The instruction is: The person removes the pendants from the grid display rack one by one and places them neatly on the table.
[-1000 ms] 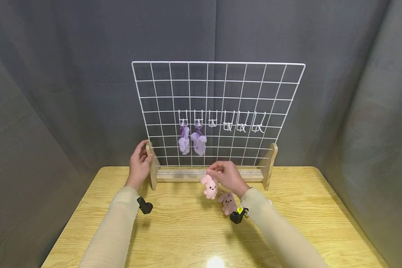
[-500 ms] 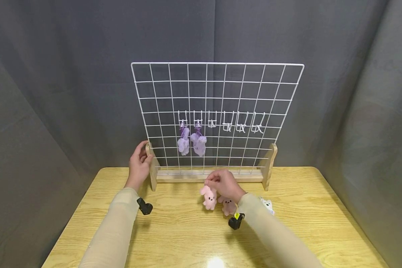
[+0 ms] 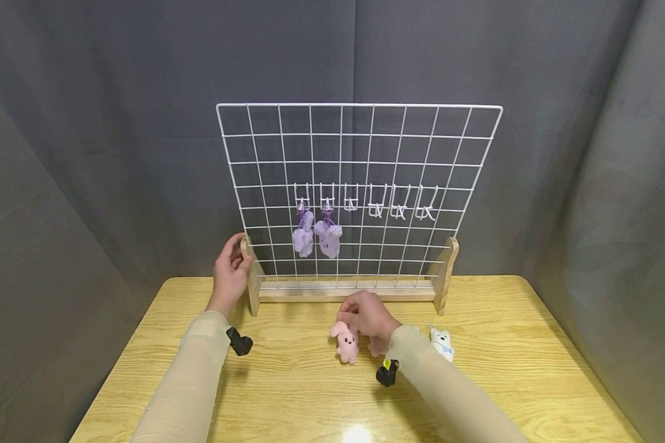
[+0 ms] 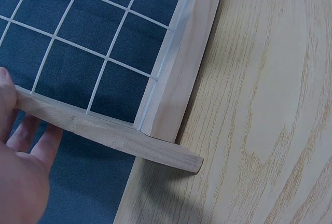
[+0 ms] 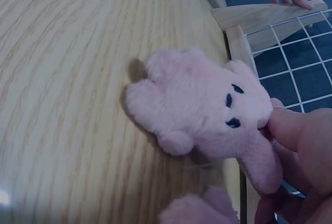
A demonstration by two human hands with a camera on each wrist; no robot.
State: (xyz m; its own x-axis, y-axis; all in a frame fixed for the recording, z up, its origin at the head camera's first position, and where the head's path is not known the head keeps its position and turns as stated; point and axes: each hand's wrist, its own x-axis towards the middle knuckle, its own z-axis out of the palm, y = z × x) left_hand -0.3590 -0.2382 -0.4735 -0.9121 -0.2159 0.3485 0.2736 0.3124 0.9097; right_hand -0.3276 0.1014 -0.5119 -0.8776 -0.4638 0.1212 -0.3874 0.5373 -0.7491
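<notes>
My right hand point(image 3: 368, 315) pinches a pink plush bunny keychain point(image 3: 347, 344) by the top of its head. In the right wrist view the bunny point(image 5: 197, 99) shows its dark eyes and nose, its feet close over the table. My left hand point(image 3: 231, 274) holds the left wooden upright point(image 3: 250, 271) of a white wire grid rack point(image 3: 357, 134), thumb on one side and fingers on the other in the left wrist view. A second pink plush point(image 3: 377, 346) lies on the table, partly hidden behind my right hand and sleeve.
Two purple plush keychains point(image 3: 328, 239) hang from the two leftmost hooks. Bare white hooks point(image 3: 400, 209) continue to the right along the grid. A white plush bear point(image 3: 442, 343) lies on the table point(image 3: 288, 381) by my right sleeve. Grey curtains point(image 3: 421, 49) surround the table.
My right hand has lowered the pink bunny toward the table, coming slightly nearer. The white bear has come into view beside the sleeve. My left hand stays on the upright.
</notes>
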